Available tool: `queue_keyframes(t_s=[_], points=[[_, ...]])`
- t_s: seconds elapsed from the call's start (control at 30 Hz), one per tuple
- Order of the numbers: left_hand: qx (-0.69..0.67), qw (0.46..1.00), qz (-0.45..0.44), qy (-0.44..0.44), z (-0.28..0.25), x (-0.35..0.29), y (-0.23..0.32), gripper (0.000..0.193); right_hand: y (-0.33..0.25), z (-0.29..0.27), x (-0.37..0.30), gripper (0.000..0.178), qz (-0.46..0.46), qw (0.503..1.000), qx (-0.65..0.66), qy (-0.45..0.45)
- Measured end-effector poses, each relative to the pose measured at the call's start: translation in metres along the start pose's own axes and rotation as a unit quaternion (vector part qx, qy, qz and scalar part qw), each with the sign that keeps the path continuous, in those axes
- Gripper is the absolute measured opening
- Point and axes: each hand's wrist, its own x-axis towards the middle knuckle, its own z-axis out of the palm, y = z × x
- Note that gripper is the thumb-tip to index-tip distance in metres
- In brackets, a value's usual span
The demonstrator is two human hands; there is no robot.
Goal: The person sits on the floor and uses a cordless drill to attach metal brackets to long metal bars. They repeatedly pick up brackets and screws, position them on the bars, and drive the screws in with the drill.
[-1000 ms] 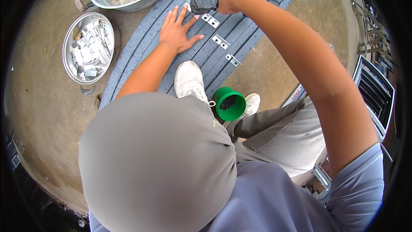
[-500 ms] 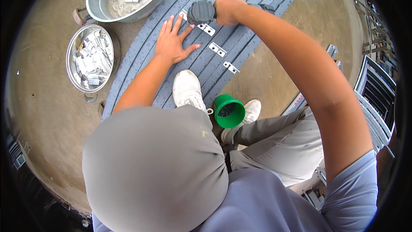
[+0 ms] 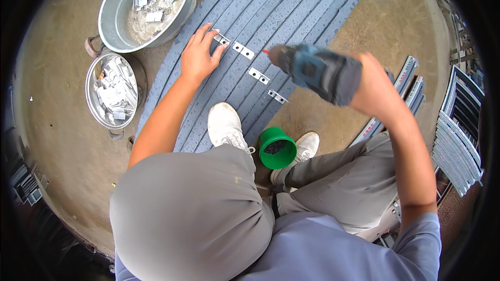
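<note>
My left hand [image 3: 197,58] is at the left end of a row of small silver metal brackets, thumb and fingers apart at the leftmost bracket [image 3: 222,38]. My right hand [image 3: 372,86] grips a blue and black cordless drill [image 3: 323,73], blurred by motion, whose red-tipped bit points left toward the brackets. Further along the row lie a second bracket [image 3: 243,50], a third bracket [image 3: 259,76] and an end bracket [image 3: 278,96], each with two dark holes or screw heads. They sit across wet, curved grey slats [image 3: 271,21] laid side by side.
At the upper left stand a large metal tub [image 3: 112,13] and a smaller metal pot [image 3: 88,86], both holding silver pieces. A green bucket [image 3: 281,161] with small dark items sits between my white shoes [image 3: 224,119]. Metal profiles [image 3: 406,75] and stacked curved strips [image 3: 455,151] lie at the right.
The drill has come off the left end of the row and swung right toward me. My left hand has gone from lying flat on the slats to curved fingers at the leftmost bracket.
</note>
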Motion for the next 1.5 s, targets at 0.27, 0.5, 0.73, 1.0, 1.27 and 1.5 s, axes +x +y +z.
queue_keyframes(t_s=[0.27,0.5,0.73,1.0,1.27,1.5], points=[[0.011,0.994,0.089,-0.069,0.005,0.034,-0.012,0.038,0.056,0.029,-0.044,0.021,0.121,0.985,0.112,-0.058],[0.055,0.991,0.085,-0.090,0.007,0.036,-0.007,0.037,0.066,0.017,-0.041,0.034,0.080,0.989,0.115,-0.036],[0.076,0.991,0.060,-0.090,0.009,0.033,-0.003,0.036,0.068,0.012,-0.036,0.040,0.099,0.990,0.096,-0.042],[0.028,0.997,0.066,-0.036,0.013,0.027,-0.001,0.037,0.069,0.017,-0.032,0.039,0.085,0.988,0.116,-0.046],[0.027,0.998,0.055,-0.024,0.022,0.025,0.003,0.037,0.073,0.021,-0.033,0.040,0.095,0.990,0.099,-0.044],[0.014,0.998,0.053,-0.025,0.021,0.027,0.005,0.039,0.072,0.019,-0.031,0.038,0.083,0.988,0.120,-0.048]])
